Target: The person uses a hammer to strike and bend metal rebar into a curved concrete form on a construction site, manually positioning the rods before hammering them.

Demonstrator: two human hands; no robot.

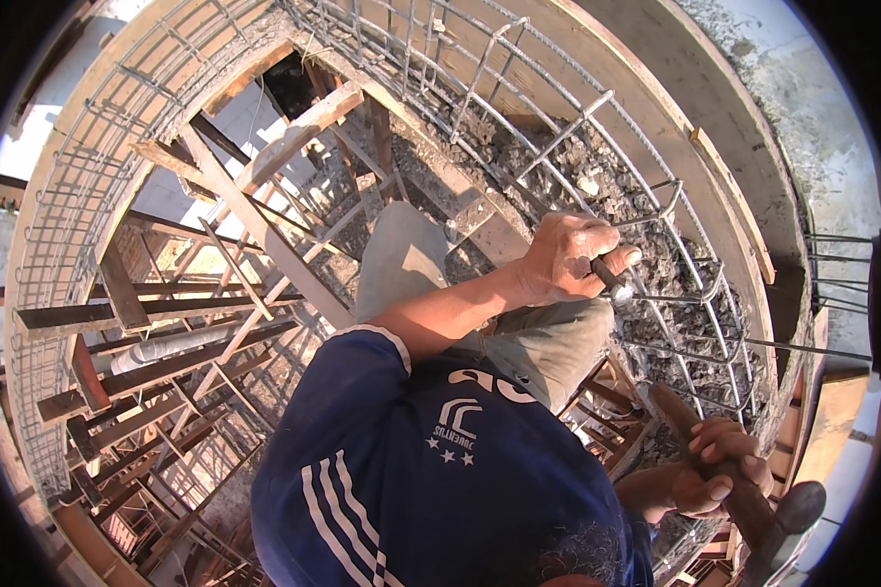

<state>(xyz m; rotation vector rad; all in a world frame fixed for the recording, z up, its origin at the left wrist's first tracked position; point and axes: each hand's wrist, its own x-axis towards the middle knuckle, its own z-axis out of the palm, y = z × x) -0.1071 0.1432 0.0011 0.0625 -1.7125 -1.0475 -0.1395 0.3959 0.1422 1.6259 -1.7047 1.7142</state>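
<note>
We grip chisel [612,282] in clenched left hand [566,259], tip against rebar cage [675,293]; right hand [719,470] grasps hammer [754,499] below cage, handle slanting toward chisel

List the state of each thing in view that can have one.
left hand: closed around a small metal tool, tip at the rebar
right hand: gripping a hammer by its wooden handle
rebar cage: assembled, sitting inside the wooden formwork
</note>
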